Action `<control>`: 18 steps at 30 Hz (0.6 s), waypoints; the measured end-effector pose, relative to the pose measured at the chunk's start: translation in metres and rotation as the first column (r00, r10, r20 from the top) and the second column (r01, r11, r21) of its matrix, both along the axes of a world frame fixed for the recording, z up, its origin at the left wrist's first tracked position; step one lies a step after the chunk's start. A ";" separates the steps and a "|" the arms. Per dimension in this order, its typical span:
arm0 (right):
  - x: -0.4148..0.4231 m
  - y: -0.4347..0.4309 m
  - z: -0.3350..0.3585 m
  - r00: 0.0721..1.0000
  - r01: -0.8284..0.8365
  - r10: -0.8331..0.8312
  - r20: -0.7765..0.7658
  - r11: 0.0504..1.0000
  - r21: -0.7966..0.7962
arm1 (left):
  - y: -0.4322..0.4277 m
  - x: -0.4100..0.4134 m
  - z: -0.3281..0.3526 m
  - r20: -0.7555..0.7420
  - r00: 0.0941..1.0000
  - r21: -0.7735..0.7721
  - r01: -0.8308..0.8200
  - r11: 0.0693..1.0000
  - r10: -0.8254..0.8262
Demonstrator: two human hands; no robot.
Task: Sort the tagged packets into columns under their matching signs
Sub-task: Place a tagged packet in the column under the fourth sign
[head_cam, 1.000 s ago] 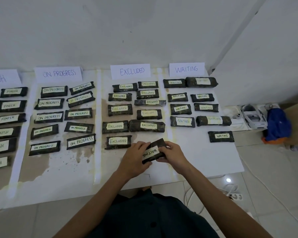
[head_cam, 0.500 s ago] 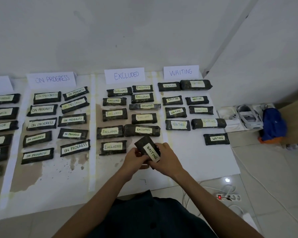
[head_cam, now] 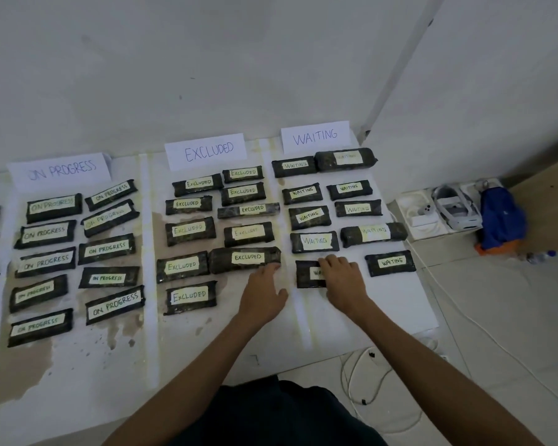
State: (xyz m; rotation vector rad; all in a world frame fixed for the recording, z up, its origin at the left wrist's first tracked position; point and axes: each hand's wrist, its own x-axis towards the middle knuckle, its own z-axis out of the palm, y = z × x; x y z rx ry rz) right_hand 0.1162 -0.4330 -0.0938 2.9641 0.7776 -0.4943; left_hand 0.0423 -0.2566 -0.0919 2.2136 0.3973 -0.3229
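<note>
A dark packet tagged WAITING (head_cam: 307, 274) lies flat on the white sheet (head_cam: 390, 304), at the bottom of the left row under the WAITING sign (head_cam: 315, 136). My right hand (head_cam: 343, 278) rests on top of it, fingers curled over its far edge and hiding most of the tag. My left hand (head_cam: 264, 292) lies flat on the sheet with its fingers apart, fingertips touching the near corner of a large EXCLUDED packet (head_cam: 245, 259). Rows of tagged packets fill the columns under the EXCLUDED sign (head_cam: 207, 151) and the ON PROGRESS sign (head_cam: 60, 170).
Another WAITING packet (head_cam: 391, 263) lies just right of my right hand. Off the sheet's right edge are a white headset (head_cam: 455, 209) and a blue and orange object (head_cam: 500, 220). White cables (head_cam: 364, 381) run over the tiled floor near the sheet's front edge.
The WAITING packet, held up in both hands before, now lies in the WAITING column under my right hand. My left hand has let go and moved left onto the sheet.
</note>
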 end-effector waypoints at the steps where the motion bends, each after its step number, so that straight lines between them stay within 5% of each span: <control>1: 0.007 -0.005 -0.003 1.000 -0.002 0.003 0.001 1.000 -0.031 | 0.000 0.003 -0.003 0.029 0.997 0.096 0.072 0.993 -0.075; 6: 0.027 -0.017 -0.011 0.999 -0.018 0.015 -0.049 0.999 -0.049 | -0.006 0.018 -0.012 0.031 0.961 0.327 0.250 0.911 -0.274; 18: 0.009 -0.017 -0.016 0.997 0.068 -0.061 -0.041 0.979 0.192 | -0.006 0.016 -0.018 0.019 0.944 0.344 0.304 0.889 -0.330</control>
